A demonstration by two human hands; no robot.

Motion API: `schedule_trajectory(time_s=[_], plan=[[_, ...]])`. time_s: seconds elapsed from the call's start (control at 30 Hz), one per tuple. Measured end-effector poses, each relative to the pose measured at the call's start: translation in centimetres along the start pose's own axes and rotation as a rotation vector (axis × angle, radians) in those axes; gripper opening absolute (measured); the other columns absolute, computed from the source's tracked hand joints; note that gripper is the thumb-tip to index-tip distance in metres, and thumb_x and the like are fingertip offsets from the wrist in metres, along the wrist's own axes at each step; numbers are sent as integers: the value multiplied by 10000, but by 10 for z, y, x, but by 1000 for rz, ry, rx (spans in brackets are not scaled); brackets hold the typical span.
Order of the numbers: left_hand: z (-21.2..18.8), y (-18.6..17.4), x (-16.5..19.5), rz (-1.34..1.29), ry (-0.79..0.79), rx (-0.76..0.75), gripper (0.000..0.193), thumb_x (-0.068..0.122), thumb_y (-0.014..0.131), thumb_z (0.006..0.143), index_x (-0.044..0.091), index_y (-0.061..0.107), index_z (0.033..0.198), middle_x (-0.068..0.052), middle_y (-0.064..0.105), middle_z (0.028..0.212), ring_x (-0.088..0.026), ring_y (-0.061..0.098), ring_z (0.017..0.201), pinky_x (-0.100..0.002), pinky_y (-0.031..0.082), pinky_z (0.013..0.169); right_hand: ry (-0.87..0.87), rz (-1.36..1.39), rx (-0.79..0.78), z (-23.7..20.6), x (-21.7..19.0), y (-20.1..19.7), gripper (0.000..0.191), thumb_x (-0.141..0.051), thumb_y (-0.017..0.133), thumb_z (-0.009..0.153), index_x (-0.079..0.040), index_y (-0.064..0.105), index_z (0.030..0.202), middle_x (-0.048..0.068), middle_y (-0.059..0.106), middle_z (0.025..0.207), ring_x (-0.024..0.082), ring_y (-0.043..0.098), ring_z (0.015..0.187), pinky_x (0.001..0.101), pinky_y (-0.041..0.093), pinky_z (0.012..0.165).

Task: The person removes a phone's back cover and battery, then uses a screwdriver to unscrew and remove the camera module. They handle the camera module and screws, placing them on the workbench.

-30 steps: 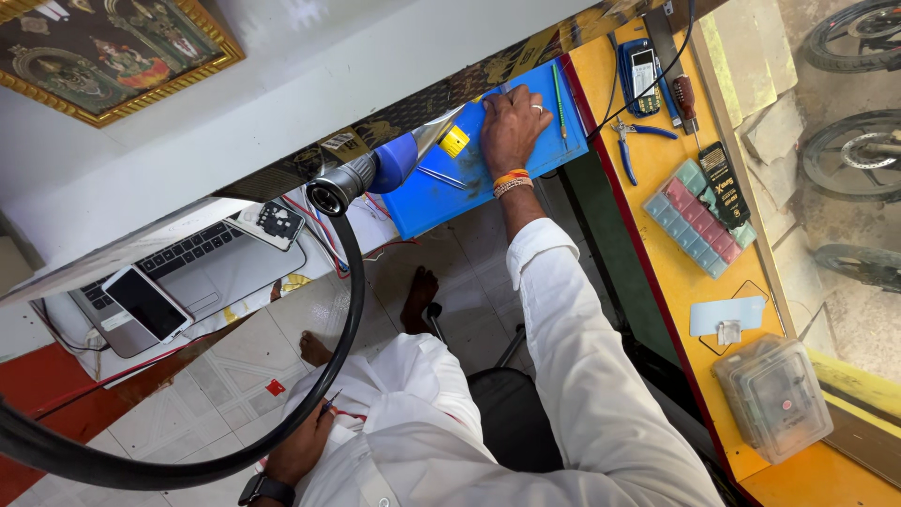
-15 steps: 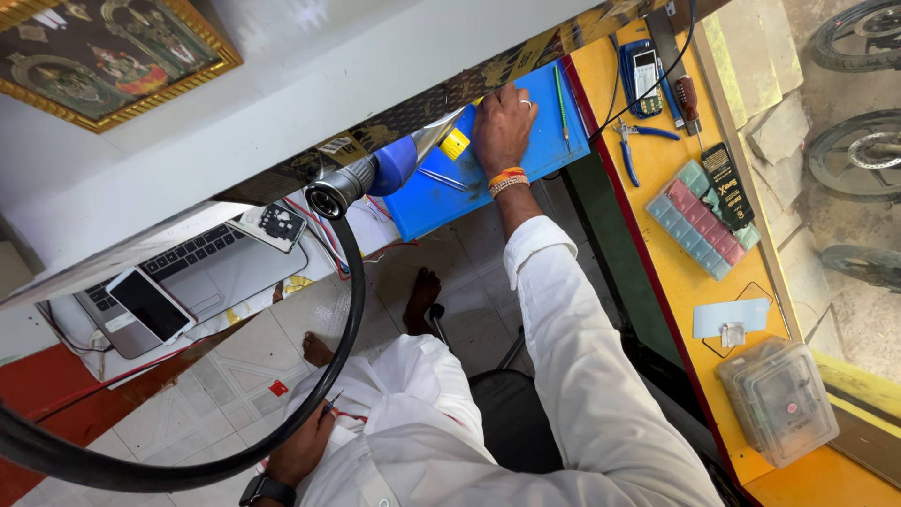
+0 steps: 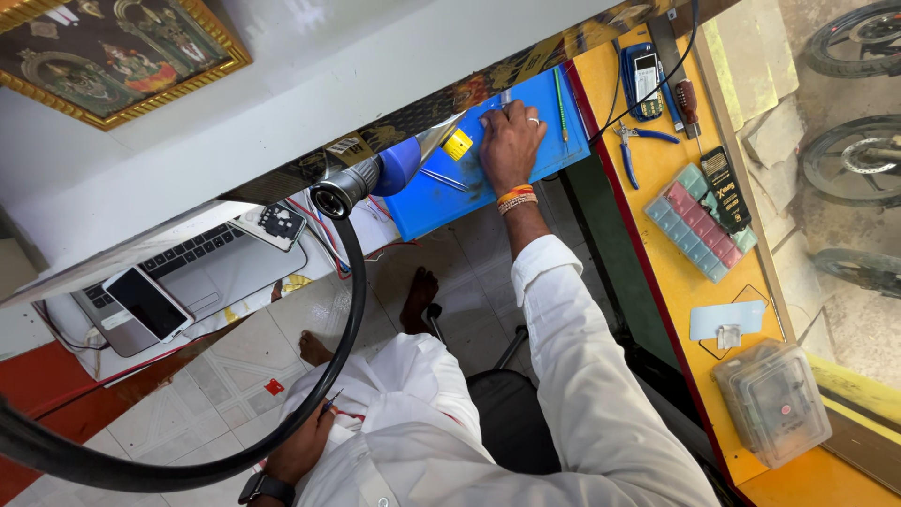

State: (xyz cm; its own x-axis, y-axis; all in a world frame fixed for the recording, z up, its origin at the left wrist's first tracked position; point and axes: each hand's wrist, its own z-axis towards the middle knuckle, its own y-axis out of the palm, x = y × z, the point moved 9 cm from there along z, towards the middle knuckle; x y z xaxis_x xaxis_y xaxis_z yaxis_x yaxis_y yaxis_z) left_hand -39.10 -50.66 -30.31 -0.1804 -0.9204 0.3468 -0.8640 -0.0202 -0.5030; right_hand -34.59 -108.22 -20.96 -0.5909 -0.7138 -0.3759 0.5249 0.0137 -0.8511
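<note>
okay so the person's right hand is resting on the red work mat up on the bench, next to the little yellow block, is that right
Not quite: the mat is blue, not red. The head view shows the right hand lying palm down on a flat blue rectangular work mat on the bench, with the small yellow block just beside it, as you said.

- Blue mat point(image 3: 441, 192): matt, rubbery-looking.
- Tweezers point(image 3: 443, 178): bright, shiny metal.
- Yellow surface point(image 3: 671, 258): smooth, painted look.
- Storage box point(image 3: 774, 402): clear glossy plastic.
- Sleeve point(image 3: 582, 376): white cloth.
- Floor point(image 3: 235, 347): pale, smooth tile.
</note>
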Motion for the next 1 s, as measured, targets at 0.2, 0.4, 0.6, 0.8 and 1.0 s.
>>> schedule_trajectory(time_s=[0.2,0.4,0.6,0.8,1.0], plan=[[4,2,-3,77,-11,7,388,384,588,937,128,651,1221,-209,744,1007,-437,697,980,-535,536,857,24,-2,79,-9,11,1,93,-169,759,903,-125,788,979,56,614,994,279,549,1001,461,380,887],[5,3,-5,91,-37,-13,393,401,583,951,143,655,1238,-209,747,1028,-434,701,997,-530,546,878,15,-13,44,-12,9,4,134,-192,778,877,-109,789,981,64,616,994,282,545,1019,477,368,894],[6,0,-2,137,-19,33,404,412,605,934,150,677,1234,-211,748,979,-415,723,944,-514,570,830,37,-63,33,-7,4,8,127,-201,778,881,-109,789,969,50,625,1012,275,544,1030,476,361,908],[5,4,-6,127,-80,-11,414,414,600,941,142,671,1245,-203,754,966,-406,735,934,-502,582,820,24,-74,37,-2,4,8,110,-205,773,893,-111,772,950,56,613,1015,278,547,1037,480,359,914],[2,2,-1,112,-43,0,420,402,594,940,132,662,1254,-209,749,992,-428,717,955,-521,565,846,31,-115,99,6,8,-1,119,-195,764,882,-103,763,957,67,602,1001,295,539,1034,485,357,903]])
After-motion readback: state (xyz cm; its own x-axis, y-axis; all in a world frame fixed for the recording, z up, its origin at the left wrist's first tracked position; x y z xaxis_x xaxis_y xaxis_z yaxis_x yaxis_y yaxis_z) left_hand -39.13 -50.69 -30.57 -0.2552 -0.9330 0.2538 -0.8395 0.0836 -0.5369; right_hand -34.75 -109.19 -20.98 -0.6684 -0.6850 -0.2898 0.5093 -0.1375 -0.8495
